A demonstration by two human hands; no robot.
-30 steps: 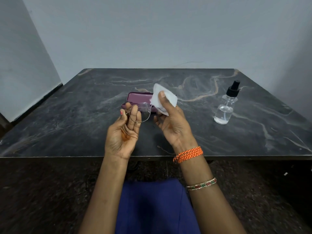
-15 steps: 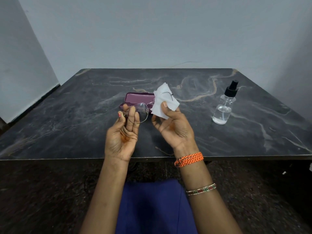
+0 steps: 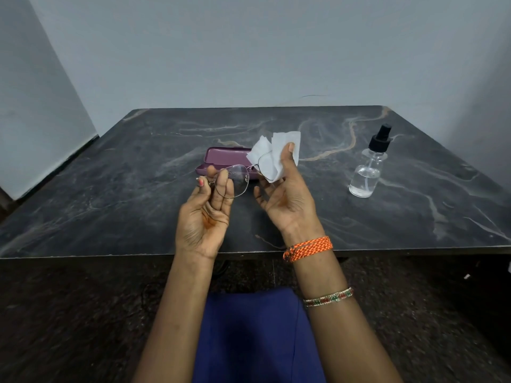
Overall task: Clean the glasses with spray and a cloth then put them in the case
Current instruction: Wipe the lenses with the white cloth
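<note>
Thin wire-rimmed glasses (image 3: 239, 181) are held above the table's middle. My left hand (image 3: 206, 214) pinches the left lens rim between thumb and fingers. My right hand (image 3: 284, 196) holds a white cloth (image 3: 272, 158) folded around the right lens, thumb pressed on the cloth. Behind the glasses an open purple case (image 3: 221, 158) lies on the table, partly hidden by the lens and cloth. A clear spray bottle (image 3: 369, 168) with a black nozzle stands upright to the right, apart from both hands.
The dark marble table (image 3: 110, 194) has its front edge just below my wrists. Grey walls close in behind and at the left. My blue-clad lap is under the table edge.
My right hand has shifted the cloth on the right lens; the cloth has spread wider and higher. The left hand keeps the same grip on the glasses.
</note>
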